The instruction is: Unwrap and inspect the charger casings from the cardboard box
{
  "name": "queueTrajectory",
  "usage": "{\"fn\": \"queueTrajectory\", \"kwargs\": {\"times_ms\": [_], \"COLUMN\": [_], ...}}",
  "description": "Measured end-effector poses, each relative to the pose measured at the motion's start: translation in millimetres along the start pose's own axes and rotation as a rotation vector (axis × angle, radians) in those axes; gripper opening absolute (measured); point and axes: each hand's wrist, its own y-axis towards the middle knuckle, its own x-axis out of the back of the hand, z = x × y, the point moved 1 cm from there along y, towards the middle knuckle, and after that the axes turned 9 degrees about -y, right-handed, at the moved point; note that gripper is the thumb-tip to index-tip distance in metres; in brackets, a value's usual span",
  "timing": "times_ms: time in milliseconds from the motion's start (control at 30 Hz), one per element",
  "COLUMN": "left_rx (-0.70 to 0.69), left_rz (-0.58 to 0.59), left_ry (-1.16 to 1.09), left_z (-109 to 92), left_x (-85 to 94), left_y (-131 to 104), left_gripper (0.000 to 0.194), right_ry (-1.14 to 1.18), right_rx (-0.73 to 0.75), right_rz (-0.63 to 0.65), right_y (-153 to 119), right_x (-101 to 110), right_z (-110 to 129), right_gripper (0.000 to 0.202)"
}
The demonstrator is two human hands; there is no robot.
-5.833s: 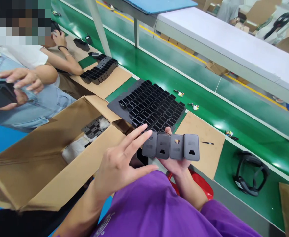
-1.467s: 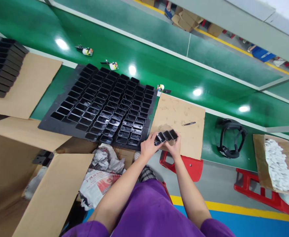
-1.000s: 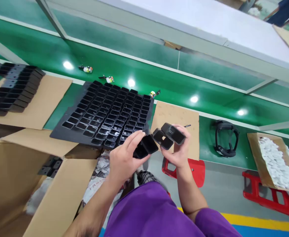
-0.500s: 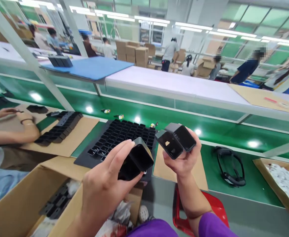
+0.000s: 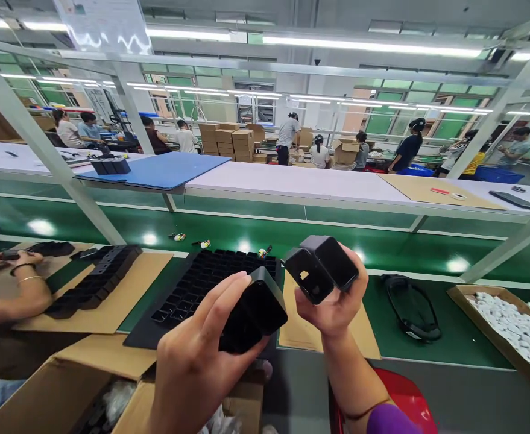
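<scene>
My left hand is wrapped round a pair of black plastic housings, hollow and side by side, their open ends facing me. My right hand grips another black pair, two box-shaped housings; a small gold-coloured patch shows inside the nearer one. The two pairs are held close to each other above the bench, with a narrow gap between them. Behind my left hand, rows of black open housings stand on a dark sheet. A sheet of cardboard lies under my right hand.
A black headband device and a cardboard tray of white pieces are at right. An open carton stands at lower left. Beyond it, a co-worker's arm rests near stacked black parts. A red stool is below.
The camera view has tilted upward, so more of the ceiling shows and the bench sits lower. Both hands keep hold of their housings, in nearly the same pose.
</scene>
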Motion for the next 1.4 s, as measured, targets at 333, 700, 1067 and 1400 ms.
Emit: {"fn": "queueTrajectory", "kwargs": {"times_ms": [333, 700, 1067, 1400], "left_rx": [0.050, 0.096, 0.055, 0.110], "left_rz": [0.069, 0.119, 0.114, 0.115], "left_ry": [-0.148, -0.168, -0.198, -0.221], "left_z": [6, 4, 9, 6], "left_x": [-16.7, -28.9, -28.4, -27.5], "left_y": [-11, -7, -8, -11], "left_gripper": [0.055, 0.054, 0.058, 0.060], "right_ry": [-0.153, -0.198, -0.243, 0.129], "right_rx": [-0.015, -0.029, 0.052, -0.269], "right_rz": [0.067, 0.095, 0.042, 0.209], "right_y": [-15, -21, -16, -24], "right_x": [20, 28, 22, 24], "right_z": [-6, -19, -14, -16], "right_gripper": [0.086, 0.093, 0.088, 0.072]}}
